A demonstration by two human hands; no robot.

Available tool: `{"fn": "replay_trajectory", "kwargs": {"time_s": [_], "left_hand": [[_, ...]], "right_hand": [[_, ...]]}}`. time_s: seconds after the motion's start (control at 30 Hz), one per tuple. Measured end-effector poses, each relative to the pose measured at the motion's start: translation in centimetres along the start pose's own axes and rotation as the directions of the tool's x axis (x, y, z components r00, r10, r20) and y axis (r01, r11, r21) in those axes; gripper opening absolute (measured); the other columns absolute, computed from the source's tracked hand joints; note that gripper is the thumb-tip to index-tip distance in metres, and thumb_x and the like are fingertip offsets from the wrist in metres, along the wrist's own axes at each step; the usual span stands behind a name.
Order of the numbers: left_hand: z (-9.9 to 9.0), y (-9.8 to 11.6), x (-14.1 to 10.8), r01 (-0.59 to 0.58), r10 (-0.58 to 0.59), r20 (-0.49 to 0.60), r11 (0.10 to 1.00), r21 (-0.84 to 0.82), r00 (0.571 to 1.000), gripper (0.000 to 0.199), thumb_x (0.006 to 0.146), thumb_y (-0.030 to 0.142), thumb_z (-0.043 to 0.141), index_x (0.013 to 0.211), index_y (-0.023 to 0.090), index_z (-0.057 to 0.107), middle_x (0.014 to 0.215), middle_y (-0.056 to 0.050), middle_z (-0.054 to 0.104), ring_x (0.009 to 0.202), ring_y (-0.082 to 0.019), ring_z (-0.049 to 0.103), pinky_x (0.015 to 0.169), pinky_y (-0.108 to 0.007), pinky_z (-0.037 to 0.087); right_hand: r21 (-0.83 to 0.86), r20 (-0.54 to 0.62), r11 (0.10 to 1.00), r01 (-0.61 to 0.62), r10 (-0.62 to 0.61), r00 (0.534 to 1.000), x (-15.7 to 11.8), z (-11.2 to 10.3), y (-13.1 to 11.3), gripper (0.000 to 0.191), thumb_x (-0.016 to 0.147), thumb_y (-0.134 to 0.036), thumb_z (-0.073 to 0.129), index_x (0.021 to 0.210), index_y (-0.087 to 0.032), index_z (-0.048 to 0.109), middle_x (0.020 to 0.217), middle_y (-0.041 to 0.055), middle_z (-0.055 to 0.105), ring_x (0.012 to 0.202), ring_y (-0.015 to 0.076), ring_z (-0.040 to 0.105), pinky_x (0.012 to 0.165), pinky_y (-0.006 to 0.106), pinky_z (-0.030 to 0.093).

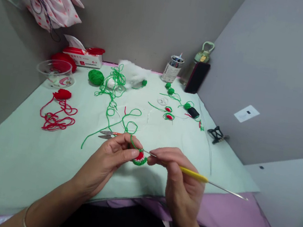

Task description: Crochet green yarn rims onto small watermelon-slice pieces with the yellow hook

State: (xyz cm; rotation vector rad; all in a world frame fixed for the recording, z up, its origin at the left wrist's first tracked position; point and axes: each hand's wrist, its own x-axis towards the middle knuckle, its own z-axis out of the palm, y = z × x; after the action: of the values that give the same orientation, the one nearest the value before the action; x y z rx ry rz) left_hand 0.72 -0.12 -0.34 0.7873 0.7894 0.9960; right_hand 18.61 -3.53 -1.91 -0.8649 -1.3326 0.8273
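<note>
Pinched between the thumb and fingers of my left hand point(111, 161) is a small crocheted piece point(140, 158), red in the middle with a white line and a green edge. Green yarn point(109, 126) runs from it over my left fingers to a loose tangle behind. My right hand point(179, 179) grips a crochet hook point(193, 174) by its yellow handle. The hook's left tip meets the upper edge of the piece; its other metal end points right. Scissors point(107, 135) lie just behind my left hand, their handles partly hidden by it.
At left are a red yarn tangle point(60, 118) and a clear plastic tub point(56, 73). A green yarn ball point(96, 77) and white fluffy material point(133, 74) lie farther back. Small finished pieces point(169, 116), a pen can point(172, 69), a phone point(197, 78) and a black stand point(216, 134) are at right.
</note>
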Motion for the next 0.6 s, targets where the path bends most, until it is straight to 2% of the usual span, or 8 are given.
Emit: {"fn": "replay_trajectory", "kwargs": {"time_s": [0.6], "left_hand": [[0.05,0.01,0.07,-0.029,0.029,0.01,1.0,0.01,1.0,0.01,0.081,0.024,0.085,0.088,0.021,0.078,0.084,0.0,0.066,0.081,-0.015,0.059,0.08,-0.027,0.046]], "right_hand": [[0.036,0.013,0.999,0.012,-0.012,1.0,0.01,-0.05,0.0,0.026,0.107,-0.02,0.053,0.109,-0.024,0.078,0.103,0.0061,0.075,0.089,0.0192,0.072,0.08,0.038,0.06]]}}
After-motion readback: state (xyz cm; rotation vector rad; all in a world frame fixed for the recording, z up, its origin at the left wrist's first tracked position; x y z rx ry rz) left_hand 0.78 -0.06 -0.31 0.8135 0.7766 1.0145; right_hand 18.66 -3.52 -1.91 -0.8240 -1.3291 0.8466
